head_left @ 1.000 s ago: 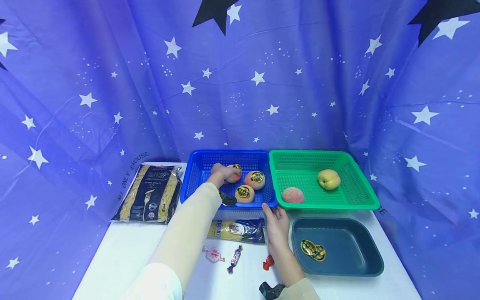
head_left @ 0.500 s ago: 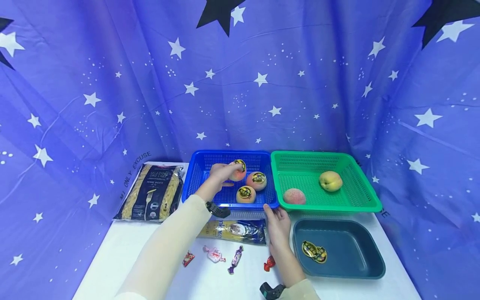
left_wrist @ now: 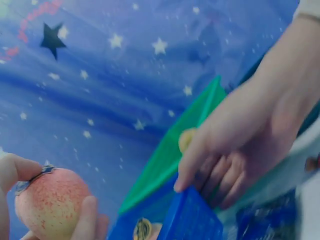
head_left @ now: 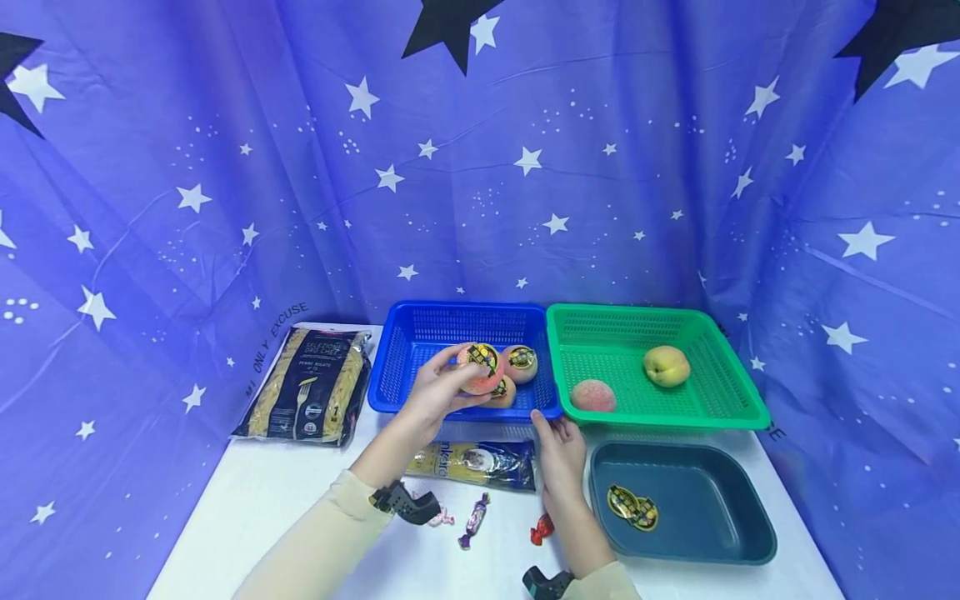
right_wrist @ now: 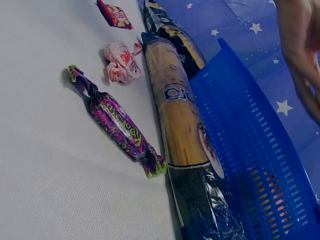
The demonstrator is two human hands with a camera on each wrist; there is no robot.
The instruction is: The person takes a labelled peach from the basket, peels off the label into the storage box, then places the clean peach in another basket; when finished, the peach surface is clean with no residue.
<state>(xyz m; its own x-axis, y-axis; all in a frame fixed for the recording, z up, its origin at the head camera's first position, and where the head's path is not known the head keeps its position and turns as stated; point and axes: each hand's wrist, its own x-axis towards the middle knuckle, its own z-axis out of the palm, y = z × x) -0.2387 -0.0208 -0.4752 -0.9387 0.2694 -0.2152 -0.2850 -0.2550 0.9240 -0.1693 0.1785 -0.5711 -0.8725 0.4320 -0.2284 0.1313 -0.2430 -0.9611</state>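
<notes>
We see left hand (head_left: 438, 393) grip holding stickered peach (head_left: 481, 367) above blue basket (head_left: 390, 375); right hand (head_left: 561, 454), fingers relaxed, touches basket rim at 5 o'clock.

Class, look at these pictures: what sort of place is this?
Probably a staged tabletop set, not a kitchen: a blue star-printed cloth backdrop surrounds a white table bearing a blue plastic mesh basket and a green plastic mesh basket.

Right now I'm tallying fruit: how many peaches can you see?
5: one stickered peach held by the left hand, two in the blue basket, two in the green basket. None looks hidden.
</notes>
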